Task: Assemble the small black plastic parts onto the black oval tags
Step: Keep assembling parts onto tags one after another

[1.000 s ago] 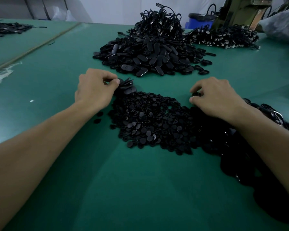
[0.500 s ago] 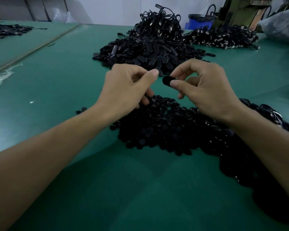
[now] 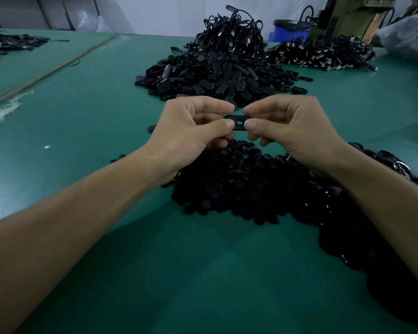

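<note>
A black oval tag (image 3: 238, 122) with a small slot in it is held level between both hands above the table. My left hand (image 3: 191, 127) pinches its left end between thumb and forefinger. My right hand (image 3: 287, 126) pinches its right end the same way. Whether a small part sits on the tag I cannot tell. Below the hands lies a flat heap of small black plastic parts (image 3: 229, 186). Behind the hands rises a large pile of black oval tags (image 3: 210, 78).
The green table (image 3: 87, 112) runs far to the left. A pile of black corded pieces (image 3: 321, 54) lies at the back right, with a blue bin (image 3: 290, 30) behind it. More dark pieces (image 3: 384, 225) spread along my right forearm. Another dark pile (image 3: 7, 44) sits far left.
Both hands rose from the heap of small parts and came together. The right hand brought up a black piece; both hands now pinch the oval tag between them.
</note>
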Motion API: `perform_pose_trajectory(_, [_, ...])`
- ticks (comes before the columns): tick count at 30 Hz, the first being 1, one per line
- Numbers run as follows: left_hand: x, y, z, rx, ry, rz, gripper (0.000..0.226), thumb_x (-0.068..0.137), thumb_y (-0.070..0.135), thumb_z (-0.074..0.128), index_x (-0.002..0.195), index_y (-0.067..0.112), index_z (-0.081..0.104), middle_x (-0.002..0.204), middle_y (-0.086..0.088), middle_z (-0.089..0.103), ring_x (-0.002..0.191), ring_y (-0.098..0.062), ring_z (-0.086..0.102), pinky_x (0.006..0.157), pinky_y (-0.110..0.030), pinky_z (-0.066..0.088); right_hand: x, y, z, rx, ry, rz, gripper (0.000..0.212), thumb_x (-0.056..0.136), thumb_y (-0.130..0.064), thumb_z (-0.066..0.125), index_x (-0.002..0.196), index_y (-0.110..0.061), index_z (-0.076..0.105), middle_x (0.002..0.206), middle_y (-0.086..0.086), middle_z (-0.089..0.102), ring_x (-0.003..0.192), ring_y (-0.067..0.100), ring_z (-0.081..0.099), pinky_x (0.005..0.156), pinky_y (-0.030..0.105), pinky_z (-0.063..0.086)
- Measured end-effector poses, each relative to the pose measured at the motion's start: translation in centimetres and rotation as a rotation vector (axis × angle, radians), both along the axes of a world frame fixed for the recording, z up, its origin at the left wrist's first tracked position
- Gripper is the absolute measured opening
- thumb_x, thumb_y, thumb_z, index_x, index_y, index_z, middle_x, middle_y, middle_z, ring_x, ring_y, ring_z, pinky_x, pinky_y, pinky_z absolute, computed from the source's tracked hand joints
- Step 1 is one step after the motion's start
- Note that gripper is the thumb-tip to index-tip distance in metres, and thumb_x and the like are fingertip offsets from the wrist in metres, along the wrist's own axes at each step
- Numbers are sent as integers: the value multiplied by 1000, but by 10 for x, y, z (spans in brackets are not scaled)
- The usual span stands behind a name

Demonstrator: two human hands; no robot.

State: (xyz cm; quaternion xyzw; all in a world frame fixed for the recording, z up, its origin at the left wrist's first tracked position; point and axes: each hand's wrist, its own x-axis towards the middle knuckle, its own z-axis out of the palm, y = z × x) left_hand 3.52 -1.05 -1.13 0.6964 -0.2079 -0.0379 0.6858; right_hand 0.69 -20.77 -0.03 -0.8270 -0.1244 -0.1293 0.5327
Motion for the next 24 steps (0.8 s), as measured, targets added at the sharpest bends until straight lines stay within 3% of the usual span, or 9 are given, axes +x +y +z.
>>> perform_pose_trajectory(4, [0,1,-3,11,-41,-1,16,90,-2,70,96,12,72,79,-4,76,75,-13,73,68,-21,58,0,-1,-3,9,67,-1,5,88,-14,73,88,-19,72,74,-2,75,63,5,63,57,17,47])
perform_pose_trajectory(10, [0,0,-10,55,-143,45,15,89,0,73,89,14,71,73,-1,75,68,-11,72,66,-20,58,-1,2,-5,-19,22,33,8,92,-6,68,92,-13,72,75,-1,74,60,-2,64,57,8,45])
perform_pose_trajectory(13, [4,2,-12,39,-133,127,15,89,1,73,89,16,72,73,1,76,70,-14,74,67,-21,59,2,1,-9,-251,-39,-73,8,95,-20,67,96,-22,74,78,-9,73,72,-4,65,69,11,48])
perform_pose_trajectory(17, [7,4,-15,-9,-129,236,15,90,2,72,90,17,72,73,2,74,72,-16,75,64,-23,58,5,-4,-15,-687,-27,-139,18,92,-32,69,106,-22,74,82,-19,62,69,-20,52,63,1,37])
perform_pose_trajectory(24, [6,1,-19,-36,-143,234,13,90,3,73,92,16,71,76,-1,76,72,-19,76,65,-24,59,4,-3,-16,-682,-15,-130,6,89,-25,73,88,-20,77,69,-22,59,65,-24,51,61,-3,34])
